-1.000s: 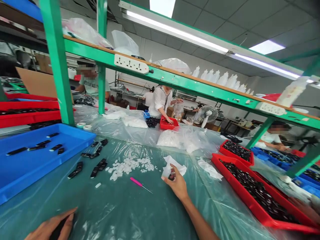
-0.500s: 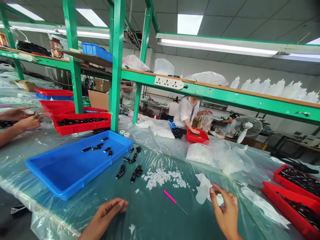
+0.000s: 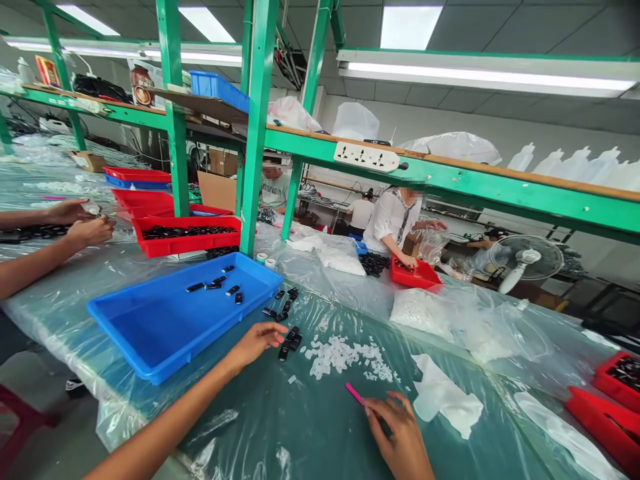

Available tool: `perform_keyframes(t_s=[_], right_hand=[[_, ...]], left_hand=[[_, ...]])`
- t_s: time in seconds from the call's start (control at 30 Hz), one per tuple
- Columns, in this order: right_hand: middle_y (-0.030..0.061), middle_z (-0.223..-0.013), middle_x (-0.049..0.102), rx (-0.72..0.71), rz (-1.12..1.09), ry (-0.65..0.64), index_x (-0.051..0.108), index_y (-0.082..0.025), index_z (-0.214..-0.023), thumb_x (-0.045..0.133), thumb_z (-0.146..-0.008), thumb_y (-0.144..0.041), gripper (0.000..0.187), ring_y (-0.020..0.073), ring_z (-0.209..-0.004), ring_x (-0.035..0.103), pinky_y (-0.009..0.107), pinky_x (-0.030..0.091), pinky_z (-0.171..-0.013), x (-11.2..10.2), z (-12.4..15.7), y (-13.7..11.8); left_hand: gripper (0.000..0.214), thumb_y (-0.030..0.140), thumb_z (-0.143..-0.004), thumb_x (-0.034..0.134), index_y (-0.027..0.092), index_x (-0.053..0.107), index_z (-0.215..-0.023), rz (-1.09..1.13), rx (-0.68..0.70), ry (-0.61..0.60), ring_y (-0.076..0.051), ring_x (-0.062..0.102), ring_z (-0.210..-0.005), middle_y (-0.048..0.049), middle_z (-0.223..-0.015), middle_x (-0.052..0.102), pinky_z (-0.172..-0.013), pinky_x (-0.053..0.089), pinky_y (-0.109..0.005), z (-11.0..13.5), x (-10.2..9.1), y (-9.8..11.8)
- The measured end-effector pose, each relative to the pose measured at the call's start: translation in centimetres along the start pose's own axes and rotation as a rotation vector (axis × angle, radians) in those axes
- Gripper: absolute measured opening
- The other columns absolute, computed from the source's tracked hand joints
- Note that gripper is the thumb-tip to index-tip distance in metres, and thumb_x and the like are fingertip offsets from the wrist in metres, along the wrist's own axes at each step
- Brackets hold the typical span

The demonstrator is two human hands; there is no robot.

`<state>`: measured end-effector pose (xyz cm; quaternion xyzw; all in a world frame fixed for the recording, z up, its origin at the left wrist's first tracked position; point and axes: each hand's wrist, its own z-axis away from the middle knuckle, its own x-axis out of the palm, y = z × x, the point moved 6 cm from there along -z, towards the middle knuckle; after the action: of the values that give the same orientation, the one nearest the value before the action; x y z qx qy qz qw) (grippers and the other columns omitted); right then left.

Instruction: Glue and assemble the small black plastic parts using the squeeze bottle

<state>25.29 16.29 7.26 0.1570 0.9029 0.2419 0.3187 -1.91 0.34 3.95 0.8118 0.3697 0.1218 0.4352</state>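
Observation:
My left hand [image 3: 257, 340] reaches out over the green, plastic-covered table [image 3: 280, 433], fingers stretched toward a cluster of small black parts [image 3: 289, 338]; it holds nothing. My right hand [image 3: 397, 433] lies lower right with its fingers closing over a pink-handled tool [image 3: 354, 393]. A heap of small white pieces [image 3: 345, 355] lies between the hands. A blue tray [image 3: 165, 320] with a few black parts stands left of the left hand. A white cloth [image 3: 443, 397] rests right of the tool.
A co-worker's two hands [image 3: 83, 223] work at the far left. Red trays of black parts [image 3: 185, 235] stand behind the blue tray, more red trays [image 3: 607, 413] at the right. Green shelf posts [image 3: 257, 133] rise from the table. Clear bags of white parts [image 3: 450, 313] lie beyond; a person fills a red tray [image 3: 415, 273].
The view swung left. My left hand moved forward to the black parts. My right hand left the white cloth and came down onto the pink tool.

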Motion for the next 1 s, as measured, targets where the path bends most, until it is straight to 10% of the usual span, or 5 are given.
perform_keyframes(t_s=[0.17,0.43,0.7,1.0], right_hand=[[-0.0058,-0.084,0.060,0.329,-0.195,-0.131,0.057,-0.030,-0.109,0.040,-0.092,-0.034,0.025,0.0098,-0.074,0.054,0.040,0.034,-0.094,1.2,1.0,3.2],[-0.0002,-0.080,0.057,0.394,-0.270,-0.174,0.059,-0.027,-0.108,0.039,-0.091,-0.038,0.028,0.0155,-0.086,0.048,0.029,0.044,-0.072,1.5,1.4,3.6],[-0.0041,-0.078,0.056,0.249,-0.221,-0.105,0.055,-0.033,-0.108,0.043,-0.090,-0.029,0.022,0.0121,-0.075,0.049,0.026,0.041,-0.065,0.1,0.5,1.9],[-0.0042,-0.077,0.056,0.306,-0.243,-0.116,0.057,-0.030,-0.101,0.042,-0.090,-0.029,0.018,0.0121,-0.075,0.050,0.025,0.040,-0.065,-0.5,0.5,2.2]], left_hand=[[0.036,0.025,-0.085,0.042,0.014,0.057,-0.116,-0.429,-0.006,0.083,-0.026,0.050,-0.103,-0.0104,-0.112,0.055,-0.083,0.038,-0.036,-3.9,0.7,1.1],[0.016,0.019,-0.074,0.059,0.008,0.060,-0.086,-0.693,-0.085,0.122,-0.032,0.051,-0.099,-0.0149,-0.098,0.058,-0.081,0.037,-0.043,-7.1,2.3,1.5],[0.039,0.036,-0.090,0.040,0.008,0.036,-0.117,0.056,0.092,-0.090,-0.006,0.040,-0.049,-0.0081,-0.082,0.060,-0.049,0.032,-0.020,-6.6,6.8,5.6],[0.056,0.048,-0.087,0.047,0.007,0.047,-0.126,0.661,0.085,-0.395,-0.012,0.055,-0.071,-0.0168,-0.105,0.055,-0.065,0.045,-0.026,-3.7,11.1,8.0]])
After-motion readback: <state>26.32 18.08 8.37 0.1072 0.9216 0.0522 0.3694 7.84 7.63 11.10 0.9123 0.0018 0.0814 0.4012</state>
